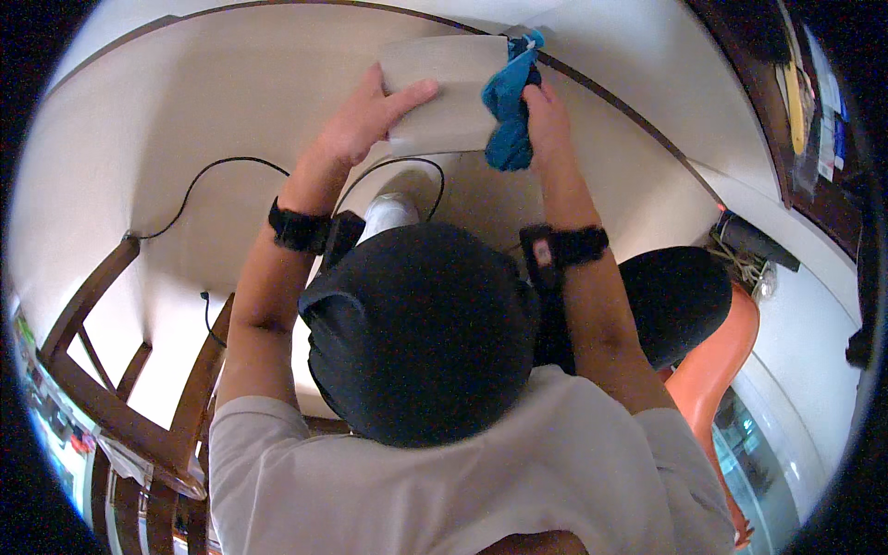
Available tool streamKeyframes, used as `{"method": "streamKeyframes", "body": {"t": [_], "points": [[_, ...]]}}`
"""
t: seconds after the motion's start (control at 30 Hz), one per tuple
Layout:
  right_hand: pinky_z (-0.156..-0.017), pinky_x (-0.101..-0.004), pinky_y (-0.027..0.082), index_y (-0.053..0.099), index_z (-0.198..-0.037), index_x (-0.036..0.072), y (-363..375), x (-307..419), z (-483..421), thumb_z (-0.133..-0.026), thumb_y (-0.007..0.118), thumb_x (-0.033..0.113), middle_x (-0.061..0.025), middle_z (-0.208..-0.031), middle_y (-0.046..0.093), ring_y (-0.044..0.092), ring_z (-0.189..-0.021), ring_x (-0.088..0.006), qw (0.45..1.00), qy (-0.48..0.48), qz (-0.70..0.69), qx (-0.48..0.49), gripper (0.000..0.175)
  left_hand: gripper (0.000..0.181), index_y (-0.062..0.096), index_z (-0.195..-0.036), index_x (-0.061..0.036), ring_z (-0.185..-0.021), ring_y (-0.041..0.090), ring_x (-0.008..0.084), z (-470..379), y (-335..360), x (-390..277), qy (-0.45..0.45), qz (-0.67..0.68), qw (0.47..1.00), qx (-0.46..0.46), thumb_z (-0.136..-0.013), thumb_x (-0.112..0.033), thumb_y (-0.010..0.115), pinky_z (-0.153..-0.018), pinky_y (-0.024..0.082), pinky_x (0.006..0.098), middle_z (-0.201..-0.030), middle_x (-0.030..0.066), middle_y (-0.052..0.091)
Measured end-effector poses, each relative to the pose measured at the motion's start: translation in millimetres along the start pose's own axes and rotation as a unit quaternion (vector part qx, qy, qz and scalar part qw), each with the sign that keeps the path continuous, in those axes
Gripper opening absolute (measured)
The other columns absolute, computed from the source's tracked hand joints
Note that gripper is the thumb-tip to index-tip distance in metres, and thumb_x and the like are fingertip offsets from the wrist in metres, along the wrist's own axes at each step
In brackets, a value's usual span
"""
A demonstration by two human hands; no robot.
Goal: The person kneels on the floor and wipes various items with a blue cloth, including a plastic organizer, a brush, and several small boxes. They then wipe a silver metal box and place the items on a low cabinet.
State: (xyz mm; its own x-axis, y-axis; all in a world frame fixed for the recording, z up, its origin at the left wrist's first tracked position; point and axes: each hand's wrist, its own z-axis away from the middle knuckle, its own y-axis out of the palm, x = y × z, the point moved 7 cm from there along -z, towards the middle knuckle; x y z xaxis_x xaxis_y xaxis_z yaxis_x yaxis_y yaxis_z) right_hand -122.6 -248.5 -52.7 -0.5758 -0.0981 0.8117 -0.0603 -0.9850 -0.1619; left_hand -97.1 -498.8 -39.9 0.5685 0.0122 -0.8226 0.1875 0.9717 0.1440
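A pale beige panel or flat box [444,114] is held out in front of me, above the floor. My left hand [374,114] grips its left end, the thumb lying across the face and the other fingers partly hidden at the edge. Bunched in my right hand [549,125] is a blue cloth [510,114] with darker parts. It overlaps the panel's right end; whether it presses on the panel I cannot tell. The fingers of the right hand are partly hidden by the cloth.
A thin black cable [236,159] loops across the beige floor [222,90] near my foot [392,208]. Brown wooden furniture [125,402] stands at the left. An orange plastic seat [721,347] is at the right, beside a dark object [756,239] with cords near the wall.
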Motion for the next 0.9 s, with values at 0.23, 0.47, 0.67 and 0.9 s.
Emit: {"method": "streamKeyframes", "body": {"t": [0.23,0.47,0.67,0.9], "points": [[-0.078,-0.0276,0.050,0.064,-0.114,0.006,62,2,78,-0.081,0.064,0.006,-0.0016,-0.097,0.066,0.061,-0.087,-0.0105,0.953,-0.150,0.195,0.178,0.033,0.101,0.025,-0.139,0.0025,-0.121,0.050,0.0283,66,-50,11,0.173,0.018,0.972,-0.158,-0.068,-0.034,0.088,-0.103,0.042,0.0405,-0.132,0.0200,0.047],[-0.086,-0.0396,0.050,0.062,-0.107,0.004,113,-37,89,-0.070,0.065,0.011,-0.0156,-0.105,0.064,0.063,-0.097,-0.0314,0.926,-0.191,0.176,0.272,0.038,0.115,0.023,-0.146,0.0004,-0.108,0.047,0.0341,104,-68,11,0.218,-0.354,0.814,-0.406,-0.064,-0.048,0.087,-0.097,0.041,0.0444,-0.122,0.0197,0.042],[-0.089,-0.0363,0.049,0.063,-0.110,0.006,112,-21,81,-0.071,0.065,0.012,-0.0104,-0.106,0.065,0.061,-0.101,-0.0232,0.884,-0.163,0.226,0.375,0.039,0.071,0.039,-0.133,0.0038,-0.097,0.046,0.0283,113,-84,50,0.267,-0.224,0.806,-0.479,-0.087,-0.043,0.066,-0.089,0.040,0.0391,-0.110,0.0161,0.044],[-0.104,-0.0428,0.042,0.056,-0.126,0.005,183,52,105,-0.085,0.062,0.016,-0.0167,-0.132,0.055,0.054,-0.123,-0.0317,0.823,-0.376,0.200,0.375,0.043,0.074,0.038,-0.130,0.0054,-0.100,0.045,0.0279,113,-82,86,0.328,-0.165,0.794,-0.484,-0.090,-0.055,0.053,-0.094,0.035,0.0410,-0.111,0.0177,0.043]]}}
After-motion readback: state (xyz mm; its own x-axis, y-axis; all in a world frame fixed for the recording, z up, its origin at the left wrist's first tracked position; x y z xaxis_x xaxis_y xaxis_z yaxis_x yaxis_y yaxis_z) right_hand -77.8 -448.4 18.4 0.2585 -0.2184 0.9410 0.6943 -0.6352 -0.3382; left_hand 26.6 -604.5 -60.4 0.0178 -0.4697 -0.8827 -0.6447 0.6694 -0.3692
